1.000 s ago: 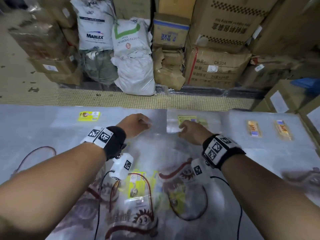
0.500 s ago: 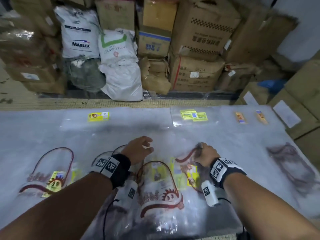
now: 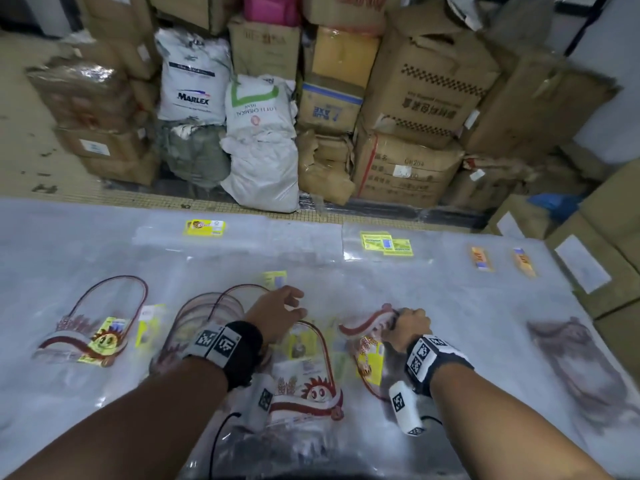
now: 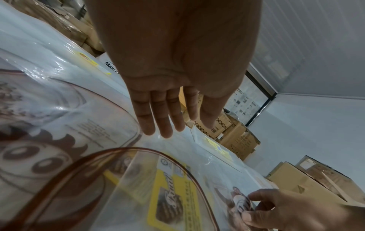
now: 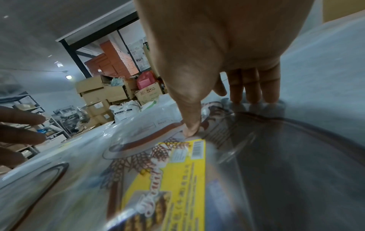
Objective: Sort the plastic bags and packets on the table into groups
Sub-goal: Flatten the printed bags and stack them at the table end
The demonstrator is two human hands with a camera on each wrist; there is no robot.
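Clear plastic bags printed with red arcs, sun faces and yellow labels lie overlapping on the near half of the grey table [image 3: 485,306]. My right hand [image 3: 407,325] pinches the top edge of one such printed bag [image 3: 370,355]. In the right wrist view its thumb [image 5: 190,128] presses on that printed bag [image 5: 168,171]. My left hand [image 3: 289,308] hovers open over a sun-face bag [image 3: 308,389]. Its straight fingers [image 4: 164,123] hang just above the plastic. More arc bags [image 3: 207,313] and a single one [image 3: 93,337] lie to the left.
Flat clear bags with yellow labels [image 3: 206,228] [image 3: 386,242] lie along the far edge. Two orange packets [image 3: 481,259] [image 3: 524,261] sit at the far right, and a brown-printed bag [image 3: 581,368] at the right edge. Cardboard boxes [image 3: 415,98] and white sacks [image 3: 259,143] are stacked behind the table.
Both hands drew back from the far label bags to the near printed bags. The right hand took hold of a printed bag's edge; the left hand opened above the pile.
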